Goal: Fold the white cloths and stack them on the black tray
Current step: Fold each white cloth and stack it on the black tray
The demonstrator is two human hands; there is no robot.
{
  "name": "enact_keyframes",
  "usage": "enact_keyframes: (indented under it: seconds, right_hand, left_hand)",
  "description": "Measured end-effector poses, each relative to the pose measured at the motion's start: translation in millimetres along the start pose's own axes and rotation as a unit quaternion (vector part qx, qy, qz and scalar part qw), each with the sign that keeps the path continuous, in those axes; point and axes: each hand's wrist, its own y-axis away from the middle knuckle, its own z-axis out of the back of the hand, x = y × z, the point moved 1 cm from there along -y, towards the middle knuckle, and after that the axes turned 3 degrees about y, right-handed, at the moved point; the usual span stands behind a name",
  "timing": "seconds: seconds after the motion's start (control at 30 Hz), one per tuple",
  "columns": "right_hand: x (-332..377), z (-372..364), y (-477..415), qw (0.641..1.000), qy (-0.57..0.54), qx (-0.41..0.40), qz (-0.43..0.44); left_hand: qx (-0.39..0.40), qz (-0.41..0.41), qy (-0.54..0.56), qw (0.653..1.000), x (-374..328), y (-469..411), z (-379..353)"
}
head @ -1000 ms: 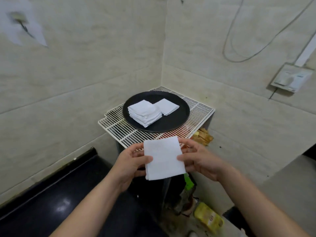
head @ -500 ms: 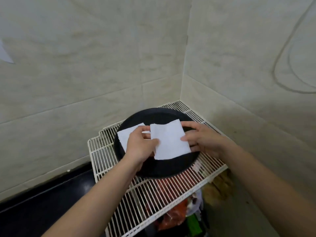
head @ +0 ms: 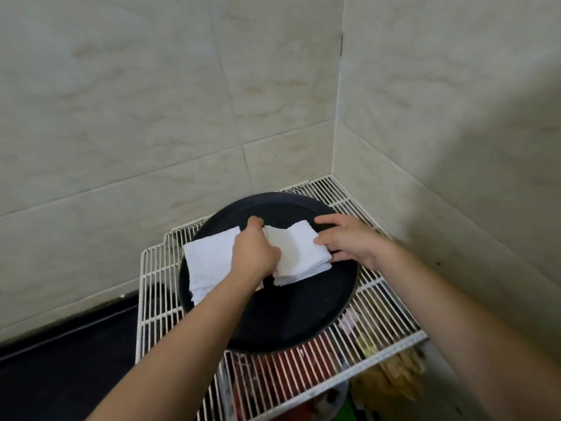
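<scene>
A round black tray (head: 291,317) sits on a white wire rack. On its left side lies a stack of folded white cloths (head: 209,262), partly hidden by my left arm. My left hand (head: 253,256) grips the left edge of a folded white cloth (head: 299,255), which lies on another white cloth on the right part of the tray. At that cloth's right edge, my right hand (head: 349,241) holds it with fingers curled over it.
The white wire rack (head: 385,302) stands in a corner of tiled walls (head: 151,117). Below the rack are red and yellow packets (head: 273,378). A black counter (head: 60,360) lies at the lower left.
Both hands carried the folded cloth from in front of the rack onto the tray and lowered it onto the right-hand cloth. The camera moved closer to the tray.
</scene>
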Motion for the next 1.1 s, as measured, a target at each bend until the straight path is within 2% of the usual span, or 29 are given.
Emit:
enact_keyframes:
  seconds: [0.33, 0.53, 0.6, 0.7, 0.77, 0.9, 1.1]
  right_hand:
    - [-5, -2, -10, 0.997, 0.081, -0.011, 0.005]
    - [14, 11, 13, 0.972, 0.213, -0.079, 0.061]
    - [27, 13, 25, 0.951, 0.263, -0.12, 0.11]
    - [46, -3, 42, 0.902, 0.339, -0.186, 0.193]
    - [54, -29, 49, 0.866, 0.372, -0.212, 0.259]
    - [58, -109, 49, 0.792, 0.454, -0.211, 0.35]
    - [54, -253, 50, 0.724, 0.53, -0.088, 0.433]
  left_hand:
    - [0.017, 0.005, -0.139, 0.99, -11, 3, -9]
    - [0.009, -0.04, -0.116, 0.992, -22, 13, 23]
    - [-0.036, -0.102, -0.126, 0.986, -24, 26, 42]
    - [-0.142, -0.212, -0.161, 0.953, -7, 53, 72]
    - [-0.186, -0.235, -0.198, 0.933, 23, 68, 91]
    - [-0.2, -0.152, -0.308, 0.918, 105, 95, 132]
    - [-0.239, -0.012, -0.368, 0.899, 223, 164, 203]
